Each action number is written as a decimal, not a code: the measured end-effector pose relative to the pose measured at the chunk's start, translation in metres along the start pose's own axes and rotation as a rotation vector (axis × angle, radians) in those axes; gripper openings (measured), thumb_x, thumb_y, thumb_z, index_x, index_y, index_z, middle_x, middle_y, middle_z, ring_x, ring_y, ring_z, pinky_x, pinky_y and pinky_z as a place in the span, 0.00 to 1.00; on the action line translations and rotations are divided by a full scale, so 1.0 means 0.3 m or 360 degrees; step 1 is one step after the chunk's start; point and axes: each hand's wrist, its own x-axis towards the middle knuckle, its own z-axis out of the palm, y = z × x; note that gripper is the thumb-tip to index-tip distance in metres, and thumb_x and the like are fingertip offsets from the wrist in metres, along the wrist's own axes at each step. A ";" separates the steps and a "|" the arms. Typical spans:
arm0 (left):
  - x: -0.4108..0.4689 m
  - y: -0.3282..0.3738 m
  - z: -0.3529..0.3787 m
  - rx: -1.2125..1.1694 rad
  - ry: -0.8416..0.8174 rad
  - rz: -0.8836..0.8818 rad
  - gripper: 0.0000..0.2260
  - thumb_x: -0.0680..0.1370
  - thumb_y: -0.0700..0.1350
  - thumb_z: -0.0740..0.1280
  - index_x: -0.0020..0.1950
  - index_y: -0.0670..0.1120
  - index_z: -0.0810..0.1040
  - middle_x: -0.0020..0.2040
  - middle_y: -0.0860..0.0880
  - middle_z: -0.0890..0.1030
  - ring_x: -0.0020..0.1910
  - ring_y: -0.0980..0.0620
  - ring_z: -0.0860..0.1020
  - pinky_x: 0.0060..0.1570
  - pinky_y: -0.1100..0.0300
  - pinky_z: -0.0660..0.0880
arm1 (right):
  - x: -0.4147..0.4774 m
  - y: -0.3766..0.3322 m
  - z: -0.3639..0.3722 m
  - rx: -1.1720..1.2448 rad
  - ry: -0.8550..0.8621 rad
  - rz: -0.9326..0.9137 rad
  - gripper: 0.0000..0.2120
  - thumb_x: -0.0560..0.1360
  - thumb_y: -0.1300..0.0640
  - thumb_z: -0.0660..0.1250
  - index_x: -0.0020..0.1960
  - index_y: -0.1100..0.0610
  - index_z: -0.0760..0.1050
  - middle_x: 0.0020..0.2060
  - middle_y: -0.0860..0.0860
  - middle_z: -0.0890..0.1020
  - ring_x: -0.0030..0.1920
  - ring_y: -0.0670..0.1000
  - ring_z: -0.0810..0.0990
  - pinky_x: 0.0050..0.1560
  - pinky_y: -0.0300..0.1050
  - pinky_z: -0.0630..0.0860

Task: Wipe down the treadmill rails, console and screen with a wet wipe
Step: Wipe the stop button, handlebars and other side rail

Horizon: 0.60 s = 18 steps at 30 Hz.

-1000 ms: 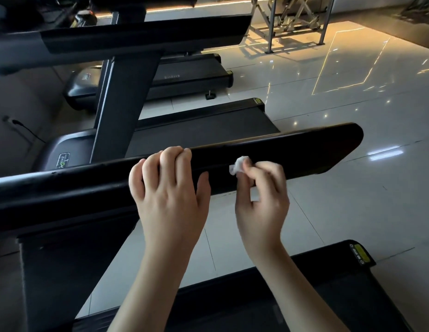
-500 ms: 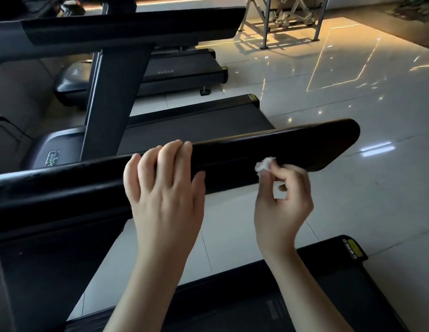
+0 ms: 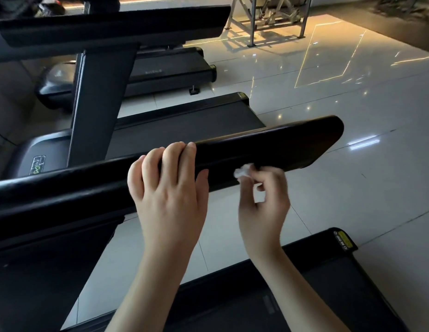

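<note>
The left grip (image 3: pixel 170 188) curls over the top of the rail (image 3: pixel 292 142), fingers hooked across it, probably to steady the body. At its 3 o'clock the right grip (image 3: pixel 263 204) pinches a balled wipe (image 3: pixel 242 172) against the rail's lower near edge, bunched small so the pressure lands there. The rail's free end, towards 2 o'clock, seems next.

The shiny tiled floor (image 3: pixel 352 192) shows small spots and lines of warm light. A metal rack (image 3: pixel 253 22) stands far back, near another treadmill (image 3: pixel 170 70).
</note>
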 end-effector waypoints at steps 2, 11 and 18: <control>0.000 0.000 -0.002 -0.0004 -0.0002 0.0004 0.15 0.77 0.46 0.66 0.61 0.41 0.78 0.57 0.45 0.79 0.59 0.44 0.68 0.65 0.49 0.58 | 0.024 0.002 -0.007 -0.0037 -0.0018 -0.0087 0.04 0.74 0.73 0.68 0.43 0.66 0.78 0.42 0.57 0.80 0.46 0.36 0.75 0.47 0.29 0.68; 0.004 0.013 -0.009 0.0002 -0.0051 -0.0009 0.15 0.77 0.45 0.65 0.61 0.40 0.78 0.57 0.43 0.78 0.58 0.43 0.67 0.63 0.46 0.59 | 0.085 -0.004 -0.022 -0.0027 0.0082 -0.0187 0.04 0.74 0.74 0.67 0.45 0.69 0.79 0.43 0.59 0.78 0.46 0.38 0.78 0.47 0.33 0.74; 0.014 0.053 -0.007 -0.0076 -0.0106 0.0072 0.18 0.76 0.44 0.65 0.66 0.42 0.76 0.63 0.45 0.77 0.62 0.45 0.69 0.66 0.46 0.60 | 0.094 0.016 -0.032 -0.0022 0.0248 0.0026 0.03 0.75 0.72 0.68 0.46 0.67 0.80 0.43 0.58 0.79 0.45 0.38 0.78 0.46 0.31 0.72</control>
